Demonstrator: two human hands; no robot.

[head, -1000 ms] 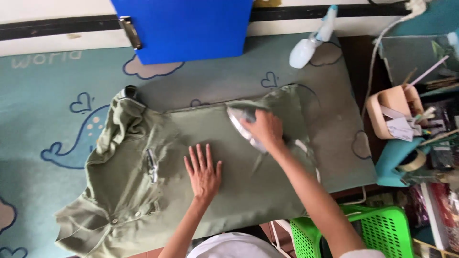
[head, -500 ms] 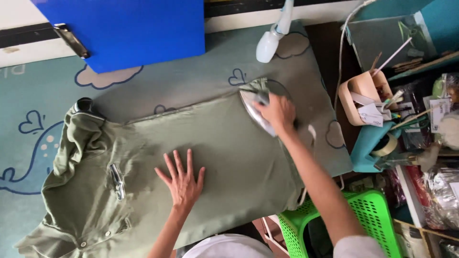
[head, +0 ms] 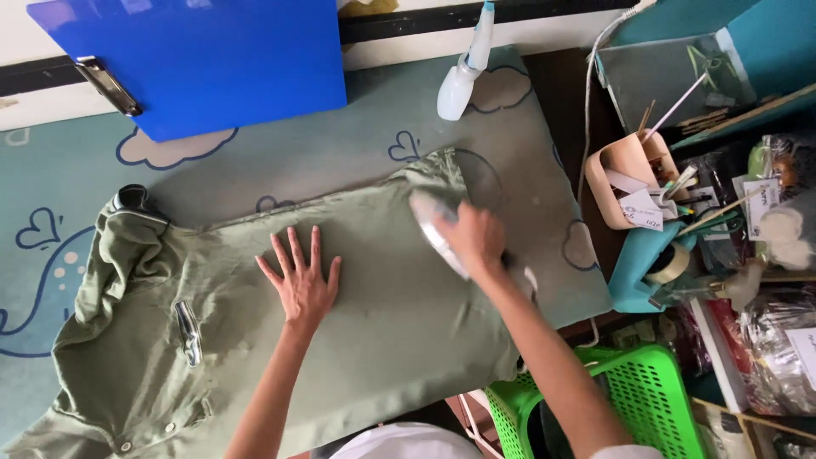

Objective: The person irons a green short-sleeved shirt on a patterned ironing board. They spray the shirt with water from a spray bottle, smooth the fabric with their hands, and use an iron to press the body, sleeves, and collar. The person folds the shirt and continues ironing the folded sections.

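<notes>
Left hand (head: 302, 285) flat, fingers spread wide, pinning the olive shirt (head: 280, 331) mid-body. Right hand (head: 472, 238) gripping the iron (head: 438, 231), just right of it near the hem. Shirt's long axis runs left-right, soft, wrinkled. Behind: white spray bottle (head: 463, 72), glossy blue clipboard (head: 204, 59).

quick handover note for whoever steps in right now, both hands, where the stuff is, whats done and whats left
Left hand: flat, fingers spread, pressing down the middle of the olive-green cotton shirt.
Right hand: gripping the silver-soled clothes iron at the shirt's right end.
Shirt lies across the teal padded ironing mat, collar end to the left; white spray bottle at the mat's top edge.
Done: the stretch around the left hand looks mostly flat.
Left: the collar and sleeve area on the left is bunched and creased.
</notes>
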